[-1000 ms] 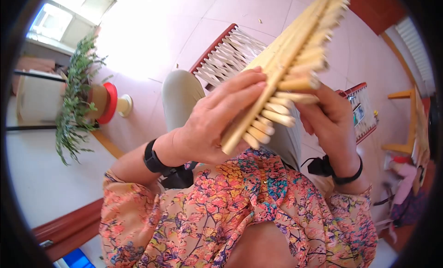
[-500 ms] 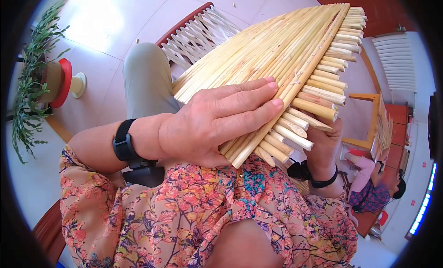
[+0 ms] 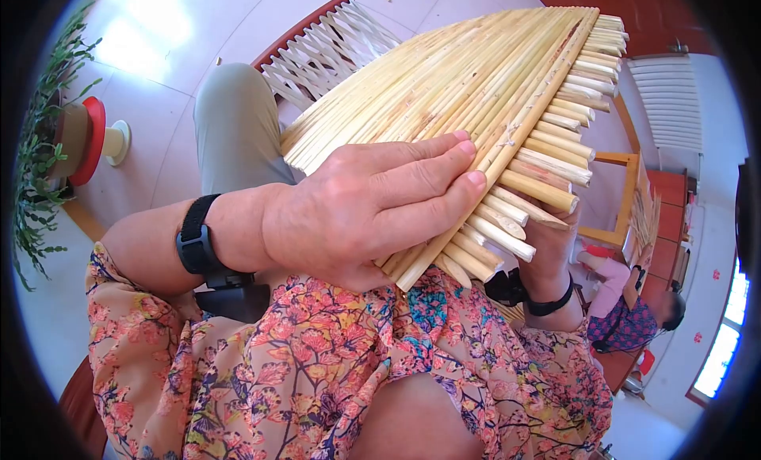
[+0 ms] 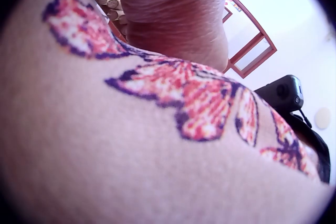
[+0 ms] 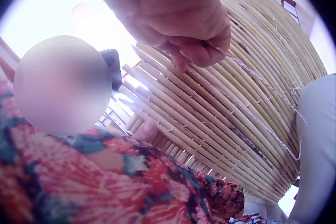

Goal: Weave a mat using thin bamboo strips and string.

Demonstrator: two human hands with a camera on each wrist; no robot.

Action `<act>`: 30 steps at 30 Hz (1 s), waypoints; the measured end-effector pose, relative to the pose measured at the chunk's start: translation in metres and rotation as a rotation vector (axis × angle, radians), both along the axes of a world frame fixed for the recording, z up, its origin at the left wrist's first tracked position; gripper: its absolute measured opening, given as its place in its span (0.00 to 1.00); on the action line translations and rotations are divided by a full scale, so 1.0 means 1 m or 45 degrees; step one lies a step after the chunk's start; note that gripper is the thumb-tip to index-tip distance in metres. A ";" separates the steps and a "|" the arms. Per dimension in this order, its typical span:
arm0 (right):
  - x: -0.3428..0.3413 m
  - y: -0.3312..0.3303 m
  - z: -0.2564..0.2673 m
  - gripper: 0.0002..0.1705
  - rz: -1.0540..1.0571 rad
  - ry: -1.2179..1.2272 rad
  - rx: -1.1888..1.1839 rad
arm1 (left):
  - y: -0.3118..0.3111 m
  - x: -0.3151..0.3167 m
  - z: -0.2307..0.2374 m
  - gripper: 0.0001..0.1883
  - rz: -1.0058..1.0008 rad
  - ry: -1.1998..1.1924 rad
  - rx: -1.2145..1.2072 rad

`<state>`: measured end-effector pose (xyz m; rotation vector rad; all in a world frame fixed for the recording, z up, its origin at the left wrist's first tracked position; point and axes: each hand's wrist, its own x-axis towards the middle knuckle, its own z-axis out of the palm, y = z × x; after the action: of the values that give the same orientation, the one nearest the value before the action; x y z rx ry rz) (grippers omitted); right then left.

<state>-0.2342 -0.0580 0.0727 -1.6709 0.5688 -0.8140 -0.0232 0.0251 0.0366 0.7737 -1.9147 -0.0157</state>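
A mat of pale plant stalks sewn side by side [image 3: 444, 80] slants across the lap in the head view, with uneven stalk ends jutting past a crosswise stalk. My left hand [image 3: 357, 206] holds its near corner, fingers laid over the top face; a thumb tip shows underneath in the right wrist view. Mostly behind the mat, my right hand [image 3: 547, 254] is hidden in the head view. From below, the right wrist view shows its curled fingers [image 5: 205, 53] pinching a twisted pink-and-white thread [image 5: 257, 77] against the underside. Sleeve and skin fill the left wrist view.
A red-framed stool with white woven straps [image 3: 329, 48] stands beyond my knee [image 3: 234, 127]. On the left is a plant [image 3: 43, 167] in a pot. To the right are a wooden frame [image 3: 626, 198], a radiator [image 3: 666, 95] and another person [image 3: 626, 313].
The mat has turned from nearly edge-on to show its broad face. My right hand has gone from beside the stalk ends to behind the mat. My left hand keeps its hold.
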 end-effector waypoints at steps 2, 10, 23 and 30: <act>0.001 0.000 0.002 0.10 -0.016 0.029 0.000 | 0.000 -0.001 0.000 0.27 -0.005 -0.012 -0.006; 0.005 -0.003 0.005 0.10 -0.035 0.014 0.101 | 0.001 0.001 0.009 0.27 0.003 0.054 0.112; 0.015 -0.029 0.023 0.16 0.246 0.306 -0.554 | 0.001 0.010 0.022 0.24 0.103 -0.077 0.058; 0.051 -0.028 0.027 0.07 0.188 0.235 -0.466 | 0.005 0.031 0.032 0.32 0.258 -0.109 0.130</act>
<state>-0.1828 -0.0858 0.0996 -2.1133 0.4318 -0.6884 0.0074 0.0296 0.0688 1.0497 -1.9192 0.0454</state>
